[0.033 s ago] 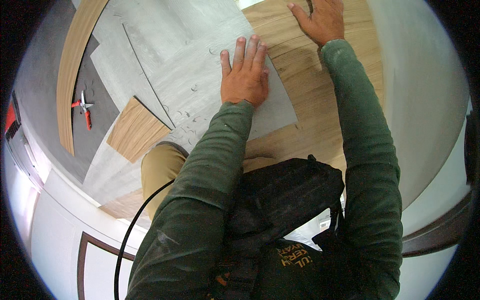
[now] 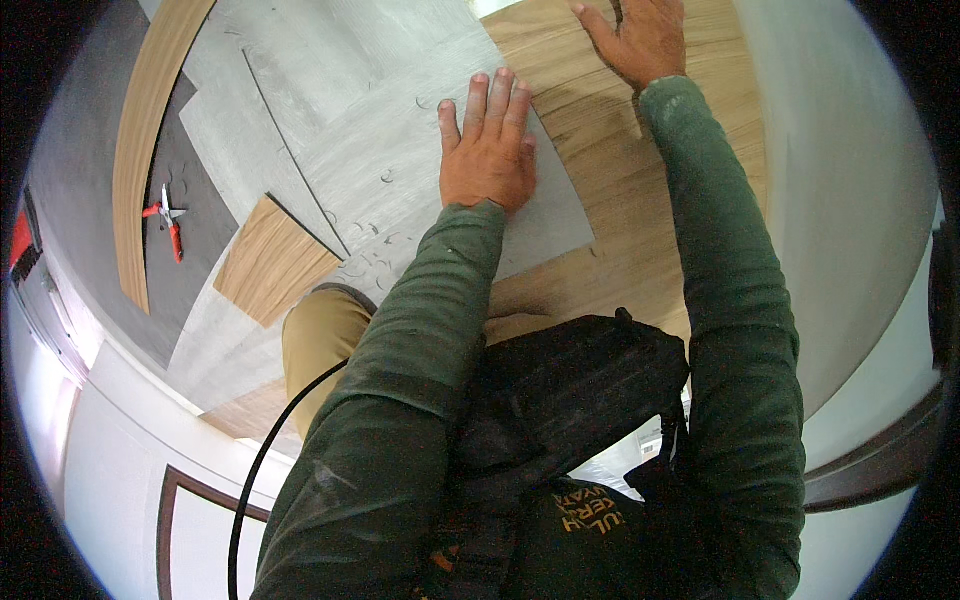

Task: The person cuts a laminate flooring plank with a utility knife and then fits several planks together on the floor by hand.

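My left hand lies flat, fingers stretched out, on light grey wood-look flooring planks. To its right, brown wood-look flooring planks adjoin the grey ones along a straight edge. My right hand rests on the brown planks at the far side, thumb spread outward. The upper frame edge cuts off some of its fingertips. Neither hand grips anything visible. A short cut piece of brown plank lies loose on the grey planks, left of my left forearm.
Red-handled snips lie spread on the dark grey floor at left, beside a long narrow brown plank strip. Thin curled shavings dot the grey planks. A pale wall bounds the right side. A black bag hangs before my body.
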`<state>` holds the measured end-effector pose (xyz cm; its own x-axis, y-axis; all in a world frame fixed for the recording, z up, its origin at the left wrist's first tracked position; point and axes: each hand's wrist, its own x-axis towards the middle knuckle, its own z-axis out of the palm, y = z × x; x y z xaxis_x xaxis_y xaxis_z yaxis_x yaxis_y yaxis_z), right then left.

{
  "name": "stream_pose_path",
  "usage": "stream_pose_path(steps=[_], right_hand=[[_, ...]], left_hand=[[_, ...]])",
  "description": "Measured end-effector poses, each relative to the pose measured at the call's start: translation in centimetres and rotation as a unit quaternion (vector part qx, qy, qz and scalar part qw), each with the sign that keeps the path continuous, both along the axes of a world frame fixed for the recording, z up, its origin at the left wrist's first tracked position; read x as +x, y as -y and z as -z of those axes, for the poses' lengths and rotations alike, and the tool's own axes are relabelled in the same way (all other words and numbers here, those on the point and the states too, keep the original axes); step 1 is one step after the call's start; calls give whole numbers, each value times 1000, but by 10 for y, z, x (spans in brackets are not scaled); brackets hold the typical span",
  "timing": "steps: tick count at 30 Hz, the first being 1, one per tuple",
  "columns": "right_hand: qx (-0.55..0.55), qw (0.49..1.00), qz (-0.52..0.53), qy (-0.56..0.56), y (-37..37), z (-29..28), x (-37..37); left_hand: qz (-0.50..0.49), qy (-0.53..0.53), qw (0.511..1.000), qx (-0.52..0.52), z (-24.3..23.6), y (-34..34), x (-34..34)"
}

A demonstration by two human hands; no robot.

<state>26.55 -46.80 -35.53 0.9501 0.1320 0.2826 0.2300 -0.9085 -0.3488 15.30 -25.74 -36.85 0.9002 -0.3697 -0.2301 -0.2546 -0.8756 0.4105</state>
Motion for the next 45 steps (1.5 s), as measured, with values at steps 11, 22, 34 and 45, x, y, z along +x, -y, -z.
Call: stream_pose_path(steps=[11,22,34,45], right_hand=[[-53,996,70,-4,-6,16,-24],[-59,989,122,-60,-26,7,-34],[-94,988,122,11,-13,39,-31],[-47,991,123,19,-11,35,-31]], left_hand=[[-3,97,995,9,12,4,-3],[13,64,997,29,11,-4,-4],[19,55,998,-2,7,-6,-3],[-32,41,999,-18,9,-3,-2]])
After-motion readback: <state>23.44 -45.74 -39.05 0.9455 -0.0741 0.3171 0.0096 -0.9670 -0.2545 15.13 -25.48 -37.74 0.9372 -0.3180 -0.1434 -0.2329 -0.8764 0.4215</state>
